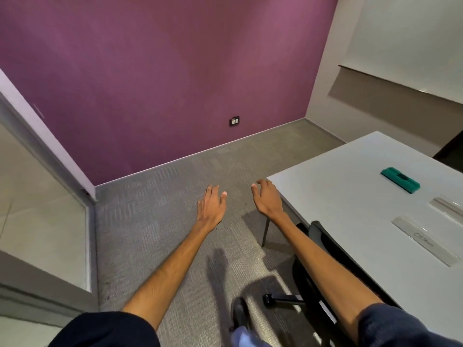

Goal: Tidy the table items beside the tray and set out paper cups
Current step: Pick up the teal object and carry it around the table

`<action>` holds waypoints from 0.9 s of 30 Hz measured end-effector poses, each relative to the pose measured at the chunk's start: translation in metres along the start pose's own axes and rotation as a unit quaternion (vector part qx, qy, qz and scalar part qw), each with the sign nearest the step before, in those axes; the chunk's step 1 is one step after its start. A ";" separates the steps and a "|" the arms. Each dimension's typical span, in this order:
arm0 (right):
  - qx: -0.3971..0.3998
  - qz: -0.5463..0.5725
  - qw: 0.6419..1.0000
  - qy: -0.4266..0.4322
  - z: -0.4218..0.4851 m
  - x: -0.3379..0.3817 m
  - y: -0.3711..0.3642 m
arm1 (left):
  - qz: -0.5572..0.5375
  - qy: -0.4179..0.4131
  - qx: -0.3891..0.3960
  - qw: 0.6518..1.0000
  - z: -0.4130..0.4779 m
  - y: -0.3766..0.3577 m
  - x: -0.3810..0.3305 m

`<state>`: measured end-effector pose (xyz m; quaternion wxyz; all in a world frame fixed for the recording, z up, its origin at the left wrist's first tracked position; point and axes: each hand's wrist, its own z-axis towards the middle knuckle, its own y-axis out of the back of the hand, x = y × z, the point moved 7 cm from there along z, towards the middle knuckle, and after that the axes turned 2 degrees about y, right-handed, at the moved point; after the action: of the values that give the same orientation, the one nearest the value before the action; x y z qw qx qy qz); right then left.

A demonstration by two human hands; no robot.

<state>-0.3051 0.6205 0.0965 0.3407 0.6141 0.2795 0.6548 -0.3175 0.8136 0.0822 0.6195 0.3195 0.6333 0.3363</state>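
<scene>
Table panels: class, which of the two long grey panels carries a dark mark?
The nearer panel, closer to the camera, marked midway; the farther panel, by the green eraser, looks plain.

A: What's at the back?
B: A purple wall [150, 71] with a black socket [234, 120] set low, above grey carpet [155, 216].
A: And closer in?
B: A black wheeled chair [307, 279] on that carpet — a glass panel [37, 196] far left

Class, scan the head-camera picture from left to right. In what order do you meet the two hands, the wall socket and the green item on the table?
Left hand → wall socket → right hand → green eraser.
</scene>
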 end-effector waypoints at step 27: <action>0.027 0.003 0.996 -0.084 0.378 -0.050 -0.072 | 0.025 -0.023 0.041 0.999 0.396 -0.044 -0.007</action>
<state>0.0787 0.6050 0.0436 0.3447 0.6763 0.2658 0.5943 0.0791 0.7949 0.0477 0.6120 0.3680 0.6239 0.3175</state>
